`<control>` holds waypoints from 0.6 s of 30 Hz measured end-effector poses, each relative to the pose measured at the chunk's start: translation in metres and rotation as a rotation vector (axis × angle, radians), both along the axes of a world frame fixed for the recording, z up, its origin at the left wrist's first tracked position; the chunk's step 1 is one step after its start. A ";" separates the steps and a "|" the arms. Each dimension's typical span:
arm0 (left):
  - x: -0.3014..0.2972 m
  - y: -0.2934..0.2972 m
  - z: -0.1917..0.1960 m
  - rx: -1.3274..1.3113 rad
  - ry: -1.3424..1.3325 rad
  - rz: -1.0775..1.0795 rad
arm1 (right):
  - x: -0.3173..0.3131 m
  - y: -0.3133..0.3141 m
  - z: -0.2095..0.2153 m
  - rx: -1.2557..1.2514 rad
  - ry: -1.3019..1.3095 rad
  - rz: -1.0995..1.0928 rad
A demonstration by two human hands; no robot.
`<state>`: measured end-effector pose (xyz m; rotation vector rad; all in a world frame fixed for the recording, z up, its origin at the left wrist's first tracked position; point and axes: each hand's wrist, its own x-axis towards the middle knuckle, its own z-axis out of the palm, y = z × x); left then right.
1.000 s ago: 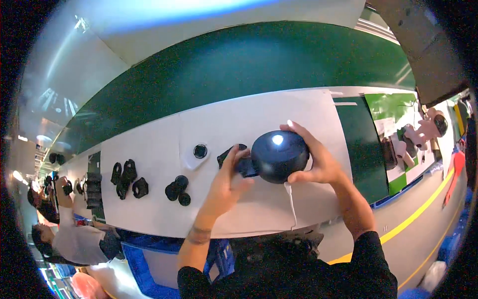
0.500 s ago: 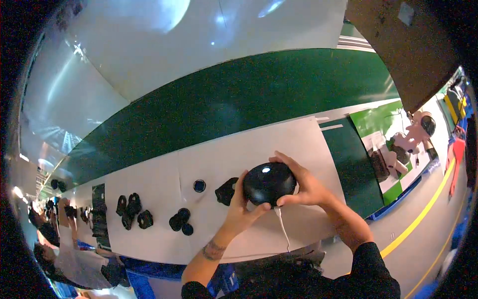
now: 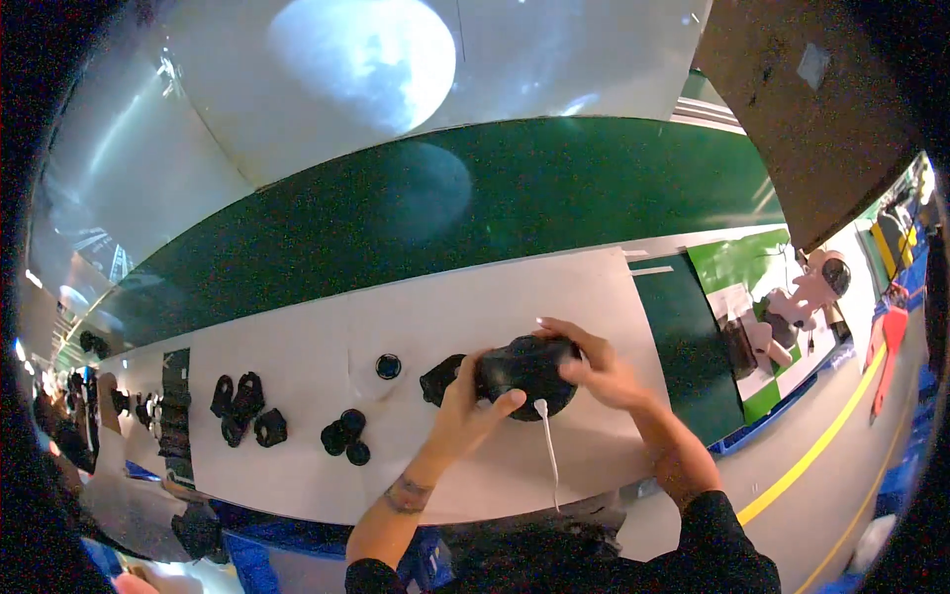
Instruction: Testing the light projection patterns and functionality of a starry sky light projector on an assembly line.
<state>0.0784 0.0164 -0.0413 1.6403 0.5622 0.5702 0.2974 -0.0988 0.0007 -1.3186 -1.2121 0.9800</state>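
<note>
A black rounded projector [image 3: 524, 374] is held up over the white-covered table between my two hands. My left hand [image 3: 469, 408] grips its left side, with the thumb across the lower front. At its right and upper edge is my right hand [image 3: 606, 376], fingers curled over it and slightly blurred. A white cable [image 3: 549, 450] hangs from the underside toward the table's near edge. Just left of my left hand lies a black housing part [image 3: 441, 381], partly hidden behind it. Farther left sits a small round lens piece [image 3: 388, 366].
Several black round pieces [image 3: 346, 437] and several black ring-shaped parts [image 3: 239, 404] lie on the table's left side. A bright disc of light [image 3: 371, 61] falls on the pale surface beyond the green panel [image 3: 534, 188]. At right, a white-and-black figure-like device [image 3: 816, 287] stands on a green mat.
The projector has tilted in my hands, and its glowing top spot no longer shows. A full bright disc now appears on the pale surface. My right fingers have shifted on the casing.
</note>
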 end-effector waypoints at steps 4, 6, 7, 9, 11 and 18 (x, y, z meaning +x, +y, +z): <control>0.005 -0.011 -0.001 -0.133 -0.096 0.063 | 0.023 0.024 -0.001 -0.131 0.248 0.077; 0.006 -0.016 0.001 -0.182 -0.064 0.109 | 0.030 0.038 -0.001 -0.211 0.302 0.165; 0.007 -0.017 0.003 -0.172 -0.095 0.093 | 0.031 0.044 0.000 -0.234 0.329 0.219; 0.006 -0.018 0.006 -0.148 -0.083 0.102 | 0.033 0.055 0.001 -0.305 0.303 0.224; 0.004 -0.017 0.009 -0.249 -0.128 0.055 | 0.031 0.062 0.001 -0.358 0.251 0.226; 0.004 -0.014 0.007 -0.282 -0.158 -0.002 | 0.033 0.064 0.002 -0.394 0.362 0.245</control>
